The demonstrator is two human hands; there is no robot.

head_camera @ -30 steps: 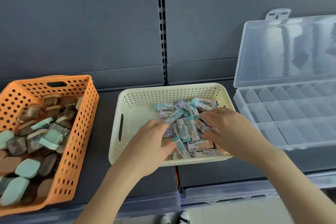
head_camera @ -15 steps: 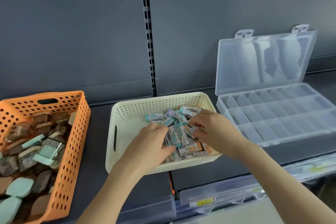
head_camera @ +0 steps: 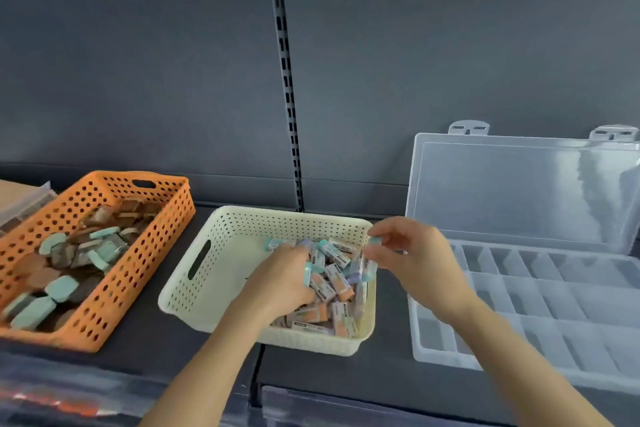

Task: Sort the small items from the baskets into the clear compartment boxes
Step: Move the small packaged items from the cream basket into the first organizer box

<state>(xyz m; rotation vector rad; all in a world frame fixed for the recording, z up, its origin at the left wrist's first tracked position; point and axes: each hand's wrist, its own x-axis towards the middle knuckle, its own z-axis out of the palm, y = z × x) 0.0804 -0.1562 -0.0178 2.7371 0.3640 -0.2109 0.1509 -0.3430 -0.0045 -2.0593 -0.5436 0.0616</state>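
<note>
Right grip (head_camera: 412,260) pinches one small mint-ended eraser (head_camera: 376,240) between thumb and forefinger, just above the far right corner of the cream perforated plastic basket (head_camera: 221,288). Its lower fingers may trap another piece, but blur hides that. Left grip (head_camera: 284,282) is dug knuckles-up into the heap of small paper-sleeved erasers (head_camera: 332,282), fingers curled round a few, I'd guess gathering a handful while the other hand carries.

The heap is banked against the basket's right wall, the side next to the clear plastic compartment box (head_camera: 519,302), so the trip over the rim is short. The box's lid (head_camera: 519,191) stands open against the grey back panel (head_camera: 173,80), leaving the compartments open from above; no item shows in them yet. The basket rim and the box's left wall are the edges to clear.

Far left, well apart on the dark shelf (head_camera: 149,340), sits the orange perforated basket (head_camera: 114,291) of brown and mint pads (head_camera: 62,288).
</note>
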